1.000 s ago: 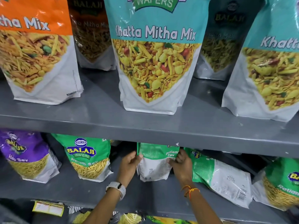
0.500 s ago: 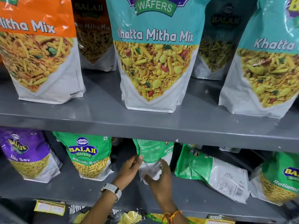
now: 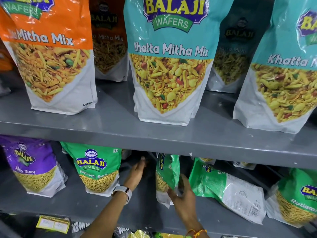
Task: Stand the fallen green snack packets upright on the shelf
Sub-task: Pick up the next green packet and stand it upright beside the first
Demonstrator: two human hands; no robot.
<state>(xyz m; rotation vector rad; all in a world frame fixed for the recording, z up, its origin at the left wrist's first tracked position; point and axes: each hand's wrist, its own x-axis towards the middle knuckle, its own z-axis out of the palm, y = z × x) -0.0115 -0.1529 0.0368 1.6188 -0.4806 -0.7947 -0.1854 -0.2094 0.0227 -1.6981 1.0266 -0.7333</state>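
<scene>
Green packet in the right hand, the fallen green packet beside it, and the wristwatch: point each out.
Green packet in the right hand (image 3: 169, 170): head view, on its green upper half.
Fallen green packet (image 3: 211, 181): head view, on its green end.
Wristwatch (image 3: 122, 191): head view, on the band.

Both forearms rise from the near edge toward the far side. The left hand (image 3: 137, 170) reaches deepest, palm turned toward the right, fingers loosely extended and spread, closed on nothing. A pale watch (image 3: 122, 192) bands its wrist. The right hand (image 3: 181, 196) sits nearer and to the right, fingers curled in a grip around the lower edge of a green packet (image 3: 167, 176). An orange thread (image 3: 196, 233) circles its wrist.
</scene>
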